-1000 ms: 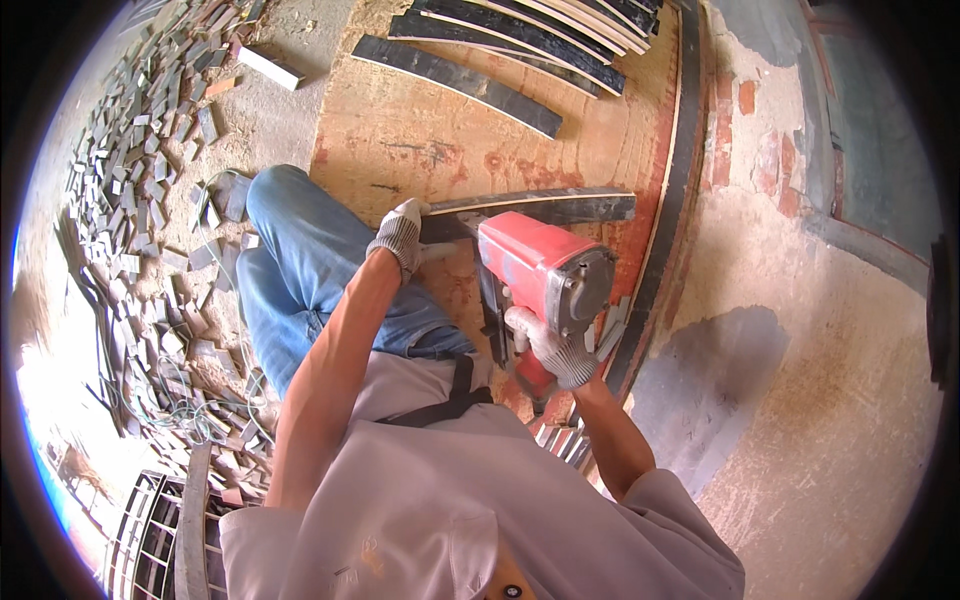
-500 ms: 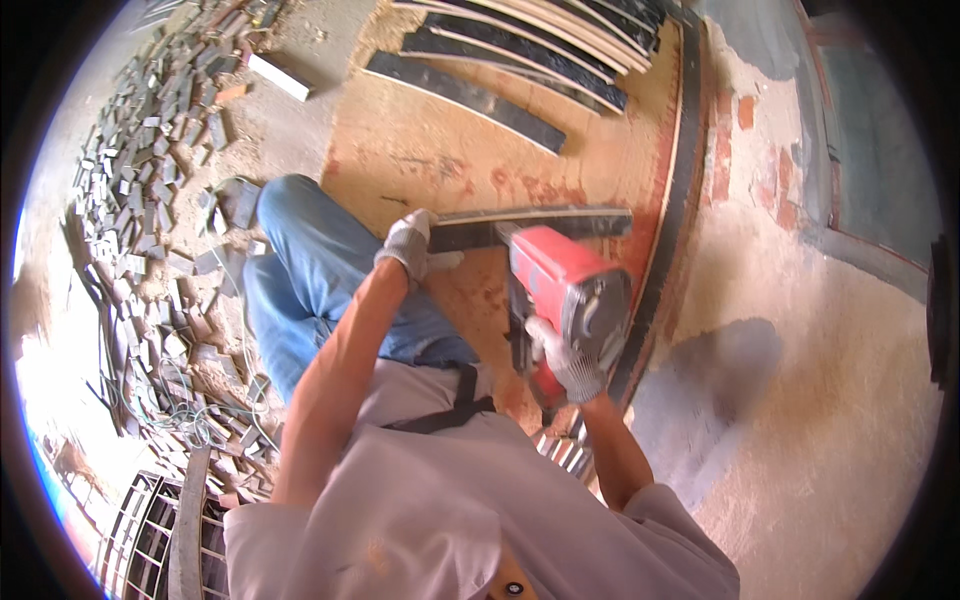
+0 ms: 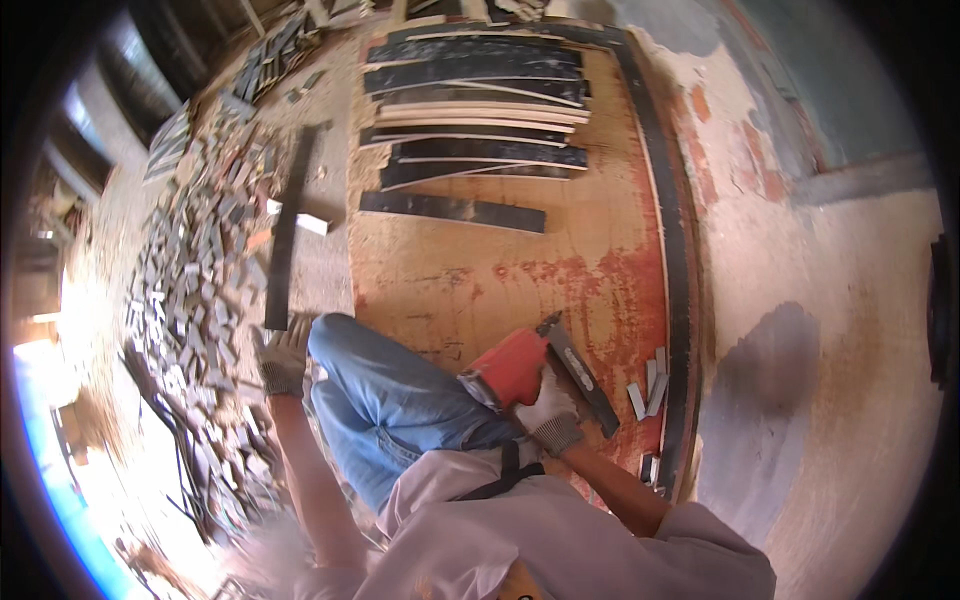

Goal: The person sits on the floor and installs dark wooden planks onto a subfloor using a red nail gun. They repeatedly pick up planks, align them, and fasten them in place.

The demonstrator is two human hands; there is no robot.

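My right hand (image 3: 550, 410), in a grey-and-white work glove, grips a red nail gun (image 3: 505, 365) by its handle, over my right thigh. The gun's nose points away from me, and its long dark magazine (image 3: 582, 378) slants toward the wall side. My left hand (image 3: 283, 358), gloved too, is stretched out to the left beside my knee. Its fingers look apart, though blurred. Just beyond them is a long dark strip (image 3: 292, 230), pointing away from me, with its near end uncovered by the fingers.
Several black-faced strips (image 3: 475, 75) lie stacked on the plywood sheet (image 3: 440, 260), with a single strip (image 3: 452, 212) nearer me. Small grey bars (image 3: 650, 388) lie at its right. A dark rail (image 3: 675, 250) runs along the wall. Offcuts (image 3: 200, 290) litter the left floor.
My left hand has swung from the plywood to the far left, and the dark strip it held is there too. The nail gun has turned and drawn back toward my lap.
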